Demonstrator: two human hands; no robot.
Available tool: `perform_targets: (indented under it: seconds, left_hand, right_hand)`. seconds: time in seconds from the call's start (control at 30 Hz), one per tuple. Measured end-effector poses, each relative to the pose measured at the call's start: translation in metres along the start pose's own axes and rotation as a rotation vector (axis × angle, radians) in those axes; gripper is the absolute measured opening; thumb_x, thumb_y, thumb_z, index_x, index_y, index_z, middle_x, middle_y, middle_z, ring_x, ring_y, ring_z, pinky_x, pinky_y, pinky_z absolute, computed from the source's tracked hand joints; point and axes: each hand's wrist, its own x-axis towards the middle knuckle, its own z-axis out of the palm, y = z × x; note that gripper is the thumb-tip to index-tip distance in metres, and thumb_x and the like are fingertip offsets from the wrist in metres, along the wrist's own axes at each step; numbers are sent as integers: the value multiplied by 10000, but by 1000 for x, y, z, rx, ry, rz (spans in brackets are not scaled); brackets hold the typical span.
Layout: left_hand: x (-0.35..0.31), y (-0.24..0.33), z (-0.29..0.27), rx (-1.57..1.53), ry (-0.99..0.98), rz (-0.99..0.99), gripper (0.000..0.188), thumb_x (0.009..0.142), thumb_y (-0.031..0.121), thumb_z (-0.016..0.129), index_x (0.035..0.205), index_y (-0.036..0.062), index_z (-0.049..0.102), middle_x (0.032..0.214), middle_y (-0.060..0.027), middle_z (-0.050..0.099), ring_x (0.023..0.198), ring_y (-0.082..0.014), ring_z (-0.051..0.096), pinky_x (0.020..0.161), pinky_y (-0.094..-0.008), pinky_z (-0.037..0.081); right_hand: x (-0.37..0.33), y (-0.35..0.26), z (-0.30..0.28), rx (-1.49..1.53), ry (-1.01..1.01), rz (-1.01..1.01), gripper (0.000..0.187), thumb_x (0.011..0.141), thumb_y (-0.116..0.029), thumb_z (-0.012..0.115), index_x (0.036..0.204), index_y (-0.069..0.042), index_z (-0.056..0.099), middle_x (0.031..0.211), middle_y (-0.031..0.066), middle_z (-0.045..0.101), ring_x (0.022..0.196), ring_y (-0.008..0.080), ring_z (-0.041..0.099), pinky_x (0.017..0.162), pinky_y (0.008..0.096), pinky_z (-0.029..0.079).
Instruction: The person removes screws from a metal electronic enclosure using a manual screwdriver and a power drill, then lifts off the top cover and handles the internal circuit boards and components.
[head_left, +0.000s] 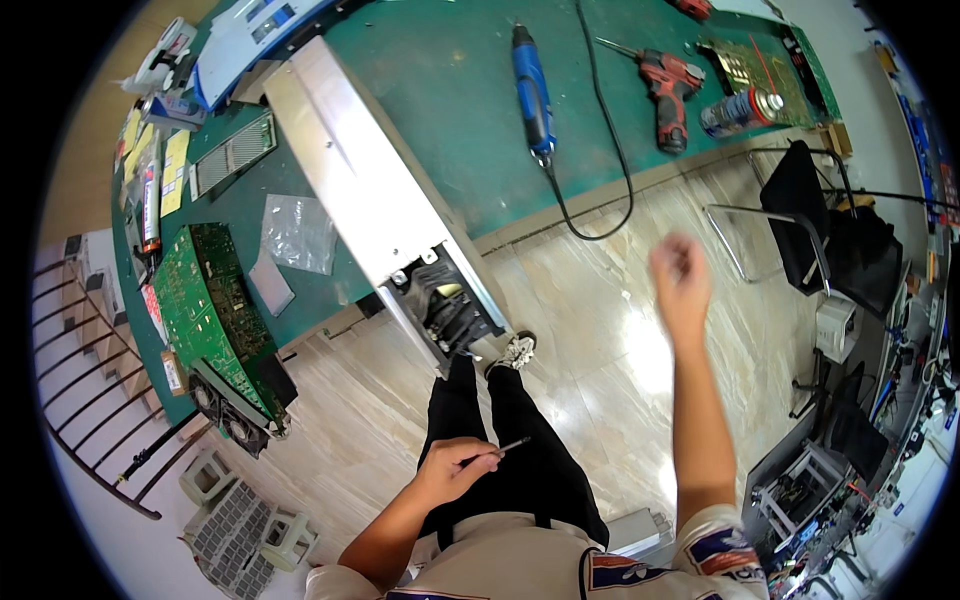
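Bit (514, 444) was pinched in the left hand (458, 470), the blurred right hand (682, 275) well apart, grip unclear, while the casing (345, 160) overhung the counter (440, 90), near end open, remaining work unclear.

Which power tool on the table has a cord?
The slim blue tool, with a black cord at its end; the red drill beside it shows none.

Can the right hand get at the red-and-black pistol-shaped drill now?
Probably yes. The bare right hand, blurred but showing no tool, appears just short of the green tabletop; the drill lies uncovered near its edge, the thin black cord to its left.
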Motion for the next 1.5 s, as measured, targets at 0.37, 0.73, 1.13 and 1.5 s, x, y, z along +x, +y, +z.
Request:
perform_targets:
  seconds: [0.37, 0.73, 1.13, 1.5]
  left_hand:
    - [-65, -16, -30, -132, 15, -186, 186, 959, 20, 606, 1105, -24, 713, 867, -74, 735, 706, -106, 644, 652, -251, 508]
    - [13, -21, -124, -593, 685, -286, 258, 1072, 204, 457, 1216, -4, 507, 755, -98, 587, 598, -184, 593, 614, -370, 567]
    - [224, 2, -215, -258, 787, -201, 136, 939, 77, 565, 1059, 14, 578, 769, -102, 642, 624, -209, 649, 492, -341, 536]
    - [257, -50, -278, -84, 808, 111, 390, 960, 267, 623, 1189, -49, 616, 1071, -157, 700, 917, -242, 699, 768, -351, 547]
  right_hand:
    - [259, 92, 47, -465, 90, 190, 601, 690, -495, 815, 963, 16, 656, 965, 138, 719, 882, 329, 695, 756, 418, 536]
    - [163, -59, 13, 774, -145, 253, 249, 881, -182, 741, 1022, -35, 597, 798, 32, 562, 706, 141, 581, 623, 289, 455]
    - [-33, -150, -28, 1082, -232, -128, 720, 838, -254, 755, 1403, -38, 365, 1208, 140, 513, 773, 213, 588, 669, 342, 457]
    - [-251, -88, 20, 1158, -247, 190, 558, 877, 4, 721, 1380, 24, 480, 1170, 161, 656, 912, 206, 673, 725, 347, 557]
